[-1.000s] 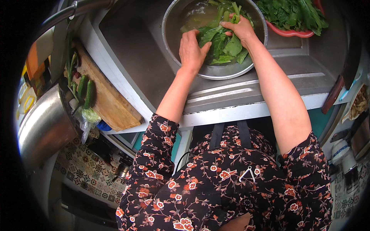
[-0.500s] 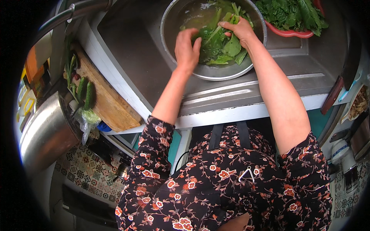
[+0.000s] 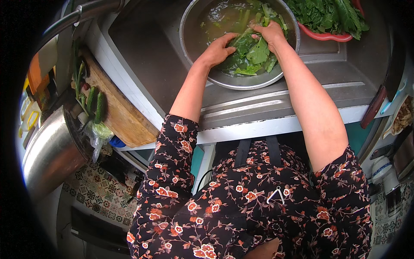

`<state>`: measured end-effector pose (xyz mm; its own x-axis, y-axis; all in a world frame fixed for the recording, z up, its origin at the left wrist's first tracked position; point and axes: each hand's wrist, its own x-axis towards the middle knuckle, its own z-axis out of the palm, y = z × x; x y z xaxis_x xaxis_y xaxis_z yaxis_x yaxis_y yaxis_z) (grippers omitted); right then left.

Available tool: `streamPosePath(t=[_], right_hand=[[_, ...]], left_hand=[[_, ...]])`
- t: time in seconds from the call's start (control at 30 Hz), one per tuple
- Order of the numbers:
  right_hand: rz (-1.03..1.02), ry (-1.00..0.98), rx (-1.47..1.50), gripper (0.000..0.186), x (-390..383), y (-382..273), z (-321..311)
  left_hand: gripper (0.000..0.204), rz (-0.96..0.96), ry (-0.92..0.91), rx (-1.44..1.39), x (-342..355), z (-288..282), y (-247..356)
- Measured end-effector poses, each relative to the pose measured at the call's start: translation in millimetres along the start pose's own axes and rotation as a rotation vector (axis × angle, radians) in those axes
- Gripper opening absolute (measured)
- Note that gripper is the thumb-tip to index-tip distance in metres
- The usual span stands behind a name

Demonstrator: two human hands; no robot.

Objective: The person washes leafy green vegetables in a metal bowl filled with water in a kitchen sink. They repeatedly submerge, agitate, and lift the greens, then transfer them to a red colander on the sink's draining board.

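A round metal basin (image 3: 246, 84) of cloudy water stands in the sink, with wet leafy greens (image 3: 258, 52) bunched in its right half. My right hand (image 3: 271, 34) is closed round the stems and leaves of this bunch at the basin's right side. From the left, my left hand (image 3: 218, 50) reaches over the water. Its fingers are stretched out and touch the left edge of the greens, with the thumb apart. Some of its fingertips are hidden by the leaves and water.
More greens (image 3: 325, 17) fill a red plastic basket (image 3: 332, 37) at the upper right. Left of the metal sink (image 3: 146, 47) lies a wooden cutting board (image 3: 125, 116) beside cucumbers (image 3: 100, 107) and a large steel pot (image 3: 54, 149). A brown-handled knife (image 3: 373, 107) rests at the right edge.
My left hand has moved right, its fingers now reaching the greens. My right hand keeps its hold, almost in place. More open water shows at the basin's left.
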<state>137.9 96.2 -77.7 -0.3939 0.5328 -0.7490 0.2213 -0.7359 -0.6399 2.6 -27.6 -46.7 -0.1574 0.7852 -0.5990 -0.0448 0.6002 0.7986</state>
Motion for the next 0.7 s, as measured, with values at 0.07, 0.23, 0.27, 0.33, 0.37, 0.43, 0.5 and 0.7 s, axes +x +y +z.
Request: streamPosePath(t=[0.07, 0.23, 0.27, 0.33, 0.37, 0.43, 0.5, 0.7], right_hand=[[0.022, 0.038, 0.036, 0.02, -5.1, -3.9, 3.5], [0.109, -0.031, 0.128, 0.018, -7.2, -7.6, -0.5], [0.107, -0.039, 0.114, 0.018, -7.0, -7.7, -2.0], [0.069, -0.037, 0.071, 0.02, -8.1, -9.0, -2.2], [0.049, -0.036, 0.049, 0.02, -8.7, -10.0, -2.1], [0.0, -0.022, -0.04, 0.023, -16.9, -16.3, -1.2], [-0.058, -0.056, -0.183, 0.027, -29.4, -28.6, 2.5], [-0.294, -0.064, -0.46, 0.028, -81.7, -63.0, 6.9]], left_hand=[[0.021, -0.084, -0.04, 0.022, -0.1, -4.3, 1.3], [0.03, -0.359, -0.102, 0.079, 4.6, -4.7, 14.7], [0.031, -0.305, -0.117, 0.06, 3.1, -3.5, 15.4], [0.033, -0.201, -0.137, 0.032, -3.8, -7.4, 13.4], [0.038, -0.113, -0.145, 0.095, -3.9, -12.5, 2.2], [0.042, -0.093, -0.061, 0.323, -16.4, -12.8, 15.8], [0.046, -0.076, -0.007, 0.478, -33.2, -12.0, 28.1], [0.035, -0.074, -0.069, 0.345, -52.4, -2.9, 44.0]])
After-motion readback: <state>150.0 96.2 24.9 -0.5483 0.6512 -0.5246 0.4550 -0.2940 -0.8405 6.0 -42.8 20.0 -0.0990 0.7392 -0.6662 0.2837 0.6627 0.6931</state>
